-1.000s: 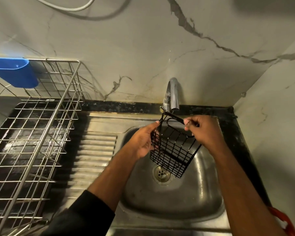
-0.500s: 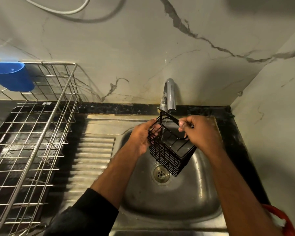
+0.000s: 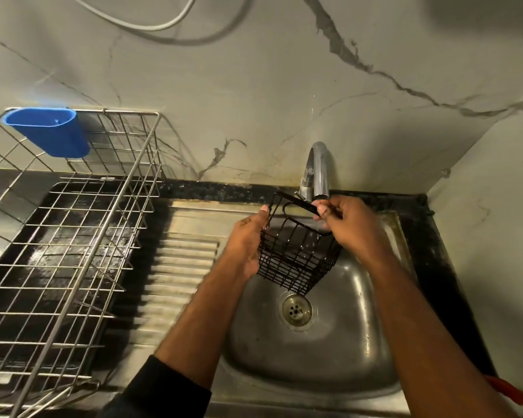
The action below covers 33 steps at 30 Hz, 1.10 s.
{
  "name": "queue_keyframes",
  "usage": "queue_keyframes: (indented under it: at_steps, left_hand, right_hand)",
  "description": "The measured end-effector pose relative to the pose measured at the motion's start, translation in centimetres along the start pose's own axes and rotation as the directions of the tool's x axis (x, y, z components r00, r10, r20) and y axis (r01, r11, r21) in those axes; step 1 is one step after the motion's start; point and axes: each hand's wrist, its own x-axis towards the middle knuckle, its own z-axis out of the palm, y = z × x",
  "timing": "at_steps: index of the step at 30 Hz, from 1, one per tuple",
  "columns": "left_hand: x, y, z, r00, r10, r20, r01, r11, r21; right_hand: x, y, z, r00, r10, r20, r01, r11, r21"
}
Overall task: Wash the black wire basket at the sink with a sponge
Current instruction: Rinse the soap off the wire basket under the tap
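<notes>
I see left hand (image 3: 248, 242) gripping basket (image 3: 296, 257) side | right hand (image 3: 347, 227) fingers pinching its rim | tap (image 3: 319, 170) just above.

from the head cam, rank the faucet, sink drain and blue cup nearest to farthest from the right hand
From the right hand, which grips the black wire basket:
1. Faucet: just behind the hand, its spout right above the fingertips.
2. Sink drain: below and left, in the basin.
3. Blue cup: far left, hung on the wire dish rack.
</notes>
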Motion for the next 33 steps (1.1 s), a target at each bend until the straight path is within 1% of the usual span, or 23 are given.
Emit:
queue_keyframes:
  at_steps: [3, 5, 7, 9, 10, 11, 13, 15, 17, 19, 22, 24, 25, 28, 31, 33]
  left_hand:
    - [-1.0, -0.2, -0.4, 0.999, 0.026, -0.02, -0.026, 1.0, -0.011]
    - [-1.6, -0.4, -0.9, 0.998, 0.028, -0.062, -0.031, 0.999, -0.036]
    - [-1.6, -0.5, -1.7, 0.995, 0.033, -0.098, -0.041, 0.996, -0.085]
    - [-1.9, -0.5, -2.4, 0.995, 0.016, -0.096, -0.028, 0.991, -0.133]
    - [-2.0, -0.6, -2.7, 0.996, -0.003, -0.084, -0.01, 0.988, -0.157]
    - [-2.0, -0.6, -3.0, 0.997, -0.027, -0.075, 0.014, 0.984, -0.179]
    - [-2.3, -0.4, -3.4, 0.996, -0.077, -0.051, 0.064, 0.972, -0.226]
    - [-2.1, -0.3, -4.0, 0.99, -0.13, -0.051, 0.111, 0.956, -0.273]
    - [-2.0, 0.0, -4.4, 0.982, -0.178, -0.065, 0.151, 0.943, -0.297]
    - [-1.6, 0.0, -4.7, 0.976, -0.2, -0.081, 0.165, 0.934, -0.318]
    - [-1.4, -0.1, -4.9, 0.988, -0.138, -0.073, 0.114, 0.956, -0.272]
    - [-1.1, -0.6, -5.0, 0.993, -0.086, -0.079, 0.064, 0.967, -0.247]
    - [-0.9, -1.0, -5.0, 0.994, -0.067, -0.088, 0.046, 0.973, -0.228]
    - [-0.5, -2.1, -4.7, 0.992, -0.069, -0.11, 0.05, 0.985, -0.167]
    - [-1.5, -2.3, -3.0, 0.995, -0.037, -0.097, 0.031, 0.998, -0.056]
    - [-1.8, -2.7, -2.3, 0.995, 0.015, -0.096, -0.014, 1.0, 0.013]
  right_hand:
    - [0.7, 1.0, 0.1, 0.997, 0.009, -0.082, -0.004, 0.998, 0.067]
    - [0.9, 1.6, 0.1, 0.992, 0.045, -0.119, -0.023, 0.984, 0.179]
    - [0.8, 1.6, 0.3, 0.987, 0.102, -0.121, -0.056, 0.941, 0.335]
    - [0.7, 1.3, 0.8, 0.985, 0.144, -0.1, -0.078, 0.871, 0.485]
    - [0.6, 1.2, 1.0, 0.985, 0.158, -0.071, -0.097, 0.842, 0.53]
    - [0.7, 1.3, 1.4, 0.986, 0.163, -0.038, -0.117, 0.836, 0.536]
    - [0.7, 1.6, 2.1, 0.988, 0.152, 0.012, -0.137, 0.856, 0.498]
    - [0.7, 1.9, 2.7, 0.989, 0.141, 0.047, -0.145, 0.845, 0.514]
    - [0.6, 2.1, 3.1, 0.986, 0.155, 0.065, -0.166, 0.831, 0.532]
    - [0.5, 2.1, 3.1, 0.989, 0.14, 0.054, -0.148, 0.841, 0.52]
    - [-0.1, 1.7, 2.9, 0.994, 0.103, 0.026, -0.101, 0.839, 0.535]
    - [-0.5, 1.3, 2.8, 0.995, 0.091, 0.036, -0.096, 0.824, 0.558]
    - [-0.7, 1.2, 2.9, 0.994, 0.094, 0.048, -0.105, 0.818, 0.565]
    - [-0.9, 0.6, 3.2, 0.988, 0.119, 0.102, -0.157, 0.798, 0.582]
    - [-1.7, -0.2, 2.9, 0.98, 0.133, 0.151, -0.199, 0.751, 0.63]
    - [-1.7, -0.3, 3.0, 0.975, 0.163, 0.153, -0.224, 0.746, 0.627]
